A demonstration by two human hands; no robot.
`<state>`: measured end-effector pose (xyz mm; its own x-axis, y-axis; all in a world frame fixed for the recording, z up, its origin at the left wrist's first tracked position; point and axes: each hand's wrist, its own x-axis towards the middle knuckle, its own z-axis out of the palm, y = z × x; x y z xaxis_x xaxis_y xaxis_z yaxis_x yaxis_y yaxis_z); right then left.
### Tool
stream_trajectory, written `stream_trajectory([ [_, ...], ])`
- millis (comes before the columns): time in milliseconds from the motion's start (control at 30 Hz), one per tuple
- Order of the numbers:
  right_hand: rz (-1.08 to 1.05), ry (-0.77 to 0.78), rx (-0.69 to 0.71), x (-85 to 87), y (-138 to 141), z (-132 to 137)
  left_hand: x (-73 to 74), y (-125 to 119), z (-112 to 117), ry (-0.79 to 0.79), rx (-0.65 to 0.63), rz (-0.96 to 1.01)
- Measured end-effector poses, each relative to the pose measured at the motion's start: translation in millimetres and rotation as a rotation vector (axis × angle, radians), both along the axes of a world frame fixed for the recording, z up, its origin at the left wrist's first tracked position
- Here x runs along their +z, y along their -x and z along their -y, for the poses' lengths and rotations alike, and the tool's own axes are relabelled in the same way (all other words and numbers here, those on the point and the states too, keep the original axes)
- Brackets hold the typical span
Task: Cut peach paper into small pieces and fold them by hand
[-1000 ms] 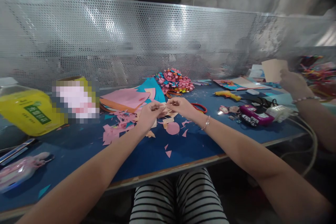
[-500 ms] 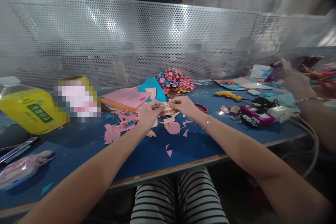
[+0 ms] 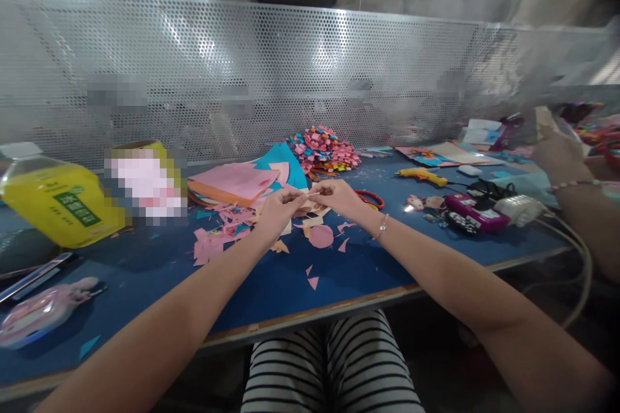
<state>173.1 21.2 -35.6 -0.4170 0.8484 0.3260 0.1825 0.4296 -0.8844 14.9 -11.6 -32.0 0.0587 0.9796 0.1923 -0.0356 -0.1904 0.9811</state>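
My left hand [image 3: 276, 211] and my right hand [image 3: 339, 197] meet above the middle of the blue table [image 3: 271, 290]. Both pinch a small pale paper piece [image 3: 310, 195] between their fingertips. Under the hands lie pink paper scraps [image 3: 213, 242], a pink paper circle [image 3: 320, 236] and small pink triangles [image 3: 310, 282]. A stack of pink, orange and blue paper sheets [image 3: 237, 182] lies just behind my left hand.
A yellow bottle [image 3: 53, 203] lies at the left, red scissors [image 3: 371, 199] beside my right hand. A heap of folded coloured paper [image 3: 322, 148] sits at the perforated metal screen [image 3: 290, 71]. A yellow glue gun [image 3: 421, 174] and another person's hand [image 3: 557, 148] are at the right.
My hands stayed together on the small paper piece, shifting only slightly. The other person's hand at the right lowered the beige sheet it held up.
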Motion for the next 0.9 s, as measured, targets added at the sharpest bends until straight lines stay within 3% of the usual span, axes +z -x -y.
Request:
stream_trajectory([
  [533,0.010,-0.056,0.016,4.8,4.2,7.7,-2.2,1.2,-2.8,-0.129,0.039,-0.077],
  [900,-0.019,-0.080,-0.014,0.9,-1.5,0.5,4.2,0.1,2.4,-0.063,0.035,-0.059],
])
